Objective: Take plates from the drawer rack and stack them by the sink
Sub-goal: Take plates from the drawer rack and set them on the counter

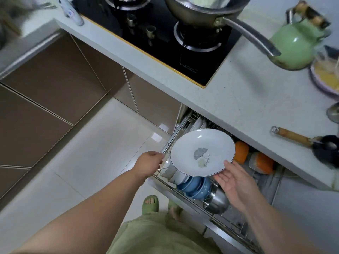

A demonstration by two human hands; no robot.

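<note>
A white plate (pixel 201 151) with a grey leaf print is held flat above the open drawer rack (pixel 238 224). My right hand (pixel 233 178) grips its near right rim, thumb on top and fingers underneath. My left hand (pixel 149 163) is at the plate's left side by the rack's left rail; its fingertips are hidden, so contact with the plate is unclear. More white plates (pixel 172 173) stand on edge in the rack under the held plate, and others (pixel 199 123) stand further back.
Blue bowls (pixel 196 187) and steel bowls (pixel 216 200) sit at the rack's front, orange-lidded containers (pixel 242 151) at its back. The countertop (pixel 238 99) above carries a gas hob with a long-handled pan (pixel 205 11), a green kettle (pixel 297 39) and a small ladle (pixel 300 138). Tiled floor lies to the left.
</note>
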